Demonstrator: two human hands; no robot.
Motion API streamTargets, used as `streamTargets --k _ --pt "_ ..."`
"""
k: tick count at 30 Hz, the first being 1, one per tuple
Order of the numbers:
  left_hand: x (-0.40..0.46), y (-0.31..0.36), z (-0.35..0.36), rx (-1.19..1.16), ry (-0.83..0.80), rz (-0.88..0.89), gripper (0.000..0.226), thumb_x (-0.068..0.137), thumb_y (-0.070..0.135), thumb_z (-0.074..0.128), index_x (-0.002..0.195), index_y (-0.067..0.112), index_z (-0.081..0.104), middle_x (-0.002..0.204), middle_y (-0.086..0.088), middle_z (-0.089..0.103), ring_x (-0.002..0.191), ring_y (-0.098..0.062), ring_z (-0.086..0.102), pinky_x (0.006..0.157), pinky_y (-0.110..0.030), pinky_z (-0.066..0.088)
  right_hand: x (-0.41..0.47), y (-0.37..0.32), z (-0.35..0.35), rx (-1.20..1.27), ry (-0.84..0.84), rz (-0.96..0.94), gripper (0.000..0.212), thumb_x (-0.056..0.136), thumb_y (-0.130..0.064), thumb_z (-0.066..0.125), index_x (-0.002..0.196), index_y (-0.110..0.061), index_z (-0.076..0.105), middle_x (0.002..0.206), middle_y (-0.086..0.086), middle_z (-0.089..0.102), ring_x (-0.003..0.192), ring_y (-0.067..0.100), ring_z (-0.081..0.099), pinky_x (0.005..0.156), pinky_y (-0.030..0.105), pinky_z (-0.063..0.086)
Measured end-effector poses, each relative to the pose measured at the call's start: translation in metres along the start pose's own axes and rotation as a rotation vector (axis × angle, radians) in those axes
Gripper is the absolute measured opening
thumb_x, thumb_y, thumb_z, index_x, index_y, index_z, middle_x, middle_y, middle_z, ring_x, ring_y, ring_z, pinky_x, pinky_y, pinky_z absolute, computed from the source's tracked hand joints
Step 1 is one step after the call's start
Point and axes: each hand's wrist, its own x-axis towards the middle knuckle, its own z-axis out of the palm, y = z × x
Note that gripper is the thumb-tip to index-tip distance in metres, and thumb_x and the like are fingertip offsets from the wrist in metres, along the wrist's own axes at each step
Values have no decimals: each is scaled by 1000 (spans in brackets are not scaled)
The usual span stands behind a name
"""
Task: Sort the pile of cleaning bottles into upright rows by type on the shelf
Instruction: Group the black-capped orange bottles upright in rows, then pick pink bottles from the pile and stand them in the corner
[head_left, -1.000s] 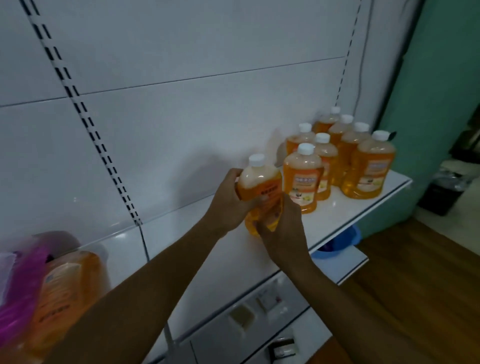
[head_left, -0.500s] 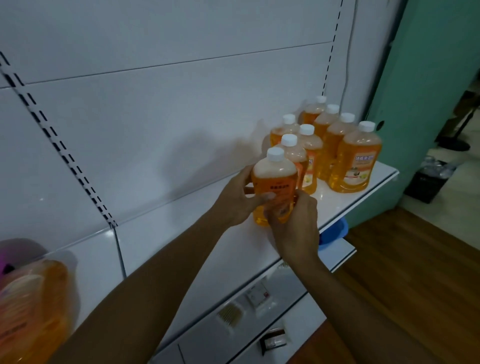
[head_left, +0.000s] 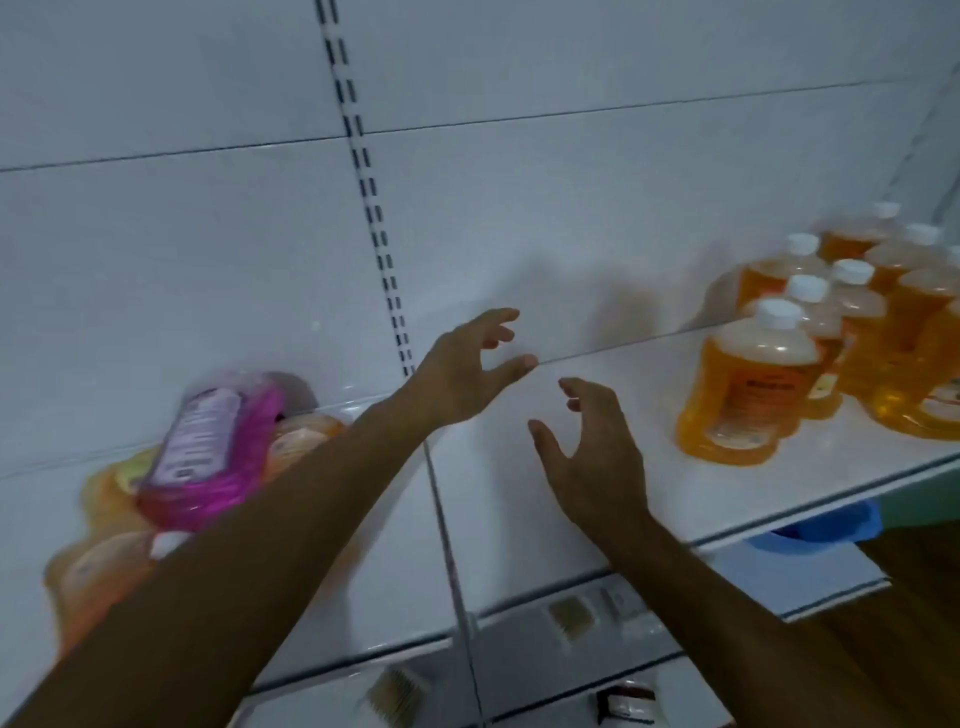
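Both my hands hang over the bare middle of the shelf (head_left: 649, 483), holding nothing. Left hand (head_left: 457, 379): fingers spread and loosely curved, thumb apart. Right hand (head_left: 592, 457): the same, palm facing the left one.

The pile (head_left: 171, 467) lies to the left of both hands, beyond my left forearm, so the left hand is the nearer one. On top of the pile a pink bottle (head_left: 208, 447) lies on its side, long axis running from the shelf's front edge up toward the back wall, label up. Orange bottles lie under and around it.

The upright orange row (head_left: 779, 364) stands right of my right hand, well apart.

Hard to read: the pile is motion-blurred, and my left forearm covers its right part; I cannot count the bottles. The row is cut off at the right frame edge.
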Motion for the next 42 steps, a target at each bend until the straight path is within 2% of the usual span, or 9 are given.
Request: streamTargets --k 11,15,20,23,27,30,35,38,42 --pt "-125 -85 -168 370 328 -415 57 90 48 58 138 18 46 136 -6 55 120 -23 54 95 -32 43 8 -138 121 245 -631 -274 67 87 -45 65 144 -32 33 142 -10 42 128 11 42 96 29 41" --pt "-152 -107 -174 325 220 -628 71 89 59 53 143 15 39 142 -9 50 121 -26 55 96 -38 47 11 -156 150 244 -831 -351 110 61 -77 69 150 -39 15 155 -6 25 138 19 35 99 47 50" --pt "-151 -113 -165 42 204 -567 59 90 54 55 135 17 49 127 -8 61 103 -23 64 84 -36 57 3 -148 163 40 -862 -512 134 47 -86 67 149 -45 -8 160 2 -12 148 36 3 110 59 33" --pt "-149 -117 -164 -66 244 -527 54 91 51 56 133 17 52 120 -3 62 94 -17 64 76 -28 58 3 -153 164 52 -791 -539 128 54 -77 72 151 -39 -1 159 7 -4 145 34 18 108 53 40" --pt "-152 -121 -176 -343 317 -480 39 97 35 53 131 17 56 118 0 63 92 -13 64 73 -25 56 7 -180 146 5 -781 -563 112 67 -50 83 152 -37 11 160 2 -12 136 9 15 105 17 19" --pt "-163 -123 -196 -590 439 -493 25 98 24 45 110 19 67 105 -7 70 89 -18 67 68 -29 54 7 -213 137 191 -738 -468 93 70 -48 78 148 -38 28 163 4 -3 141 15 23 111 28 30" --pt "-202 -126 -229 -895 663 -537 31 92 4 39 107 8 66 101 -16 67 98 -34 66 78 -44 59 7 -269 155 447 -615 -417 47 89 -53 55 132 -35 51 146 0 46 130 17 47 104 35 45" --pt "-242 -135 -250 -670 748 -420 44 87 -13 46 121 9 64 114 -11 68 102 -26 67 85 -37 58 -5 -299 179 676 -693 -350 40 94 -46 53 127 -24 54 125 -2 59 116 17 58 94 38 54" --pt "-310 -143 -267 -242 805 -384 61 77 1 76 133 15 56 121 -1 65 109 -19 62 89 -35 57 -46 -352 215 858 -971 -259 38 99 -37 48 135 -27 47 128 -7 53 119 19 56 91 28 54"
